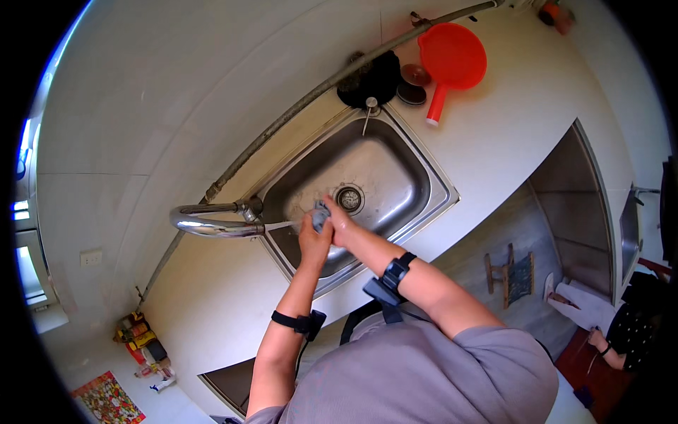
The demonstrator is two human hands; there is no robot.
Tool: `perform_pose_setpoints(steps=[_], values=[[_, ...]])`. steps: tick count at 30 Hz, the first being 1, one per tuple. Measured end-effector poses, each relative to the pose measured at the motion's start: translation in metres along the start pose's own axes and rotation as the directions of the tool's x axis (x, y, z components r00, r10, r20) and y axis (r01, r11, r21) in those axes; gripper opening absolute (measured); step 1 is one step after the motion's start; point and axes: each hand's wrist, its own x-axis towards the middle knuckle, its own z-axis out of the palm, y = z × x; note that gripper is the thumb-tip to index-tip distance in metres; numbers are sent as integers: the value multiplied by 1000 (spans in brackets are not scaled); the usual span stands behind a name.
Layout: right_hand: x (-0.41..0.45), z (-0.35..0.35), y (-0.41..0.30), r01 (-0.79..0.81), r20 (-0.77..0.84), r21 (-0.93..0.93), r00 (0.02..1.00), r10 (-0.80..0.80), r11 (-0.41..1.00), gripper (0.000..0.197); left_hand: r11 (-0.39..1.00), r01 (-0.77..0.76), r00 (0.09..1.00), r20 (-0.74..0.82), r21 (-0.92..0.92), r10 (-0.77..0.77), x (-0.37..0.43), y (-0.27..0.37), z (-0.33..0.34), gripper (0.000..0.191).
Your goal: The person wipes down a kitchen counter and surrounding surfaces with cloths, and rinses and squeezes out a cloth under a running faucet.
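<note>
Over a stainless steel sink [381, 159], my left hand [313, 241] and my right hand [339, 222] grip a small wet grey cloth [320, 215] between them. Water runs from the curved chrome faucet [217, 228] beside my left hand, falling into the basin close to the cloth. The drain strainer [349, 199] lies just past my right hand. Fingers partly hide the cloth. A black band with a small device circles each forearm.
A red plastic ladle [453, 55], a dark round lid [411, 94] and a black item [381, 79] lie behind the sink. A soap dispenser [371, 103] stands at its rim. A pipe [296, 108] follows the wall. At right are a wooden folding stool [511, 278] and another person [630, 318].
</note>
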Motion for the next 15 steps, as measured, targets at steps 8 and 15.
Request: perform_pose_setpoints(steps=[8, 15], values=[[-21, 36, 28, 1, -259, -315, 962, -87, 949, 30, 982, 115, 976, -203, 150, -83, 24, -50, -6, 34], [-20, 33, 20, 207, -167, -386, 943, -289, 899, 49, 924, 76, 996, -6, -376, -85, 5, 16, -5, 23]])
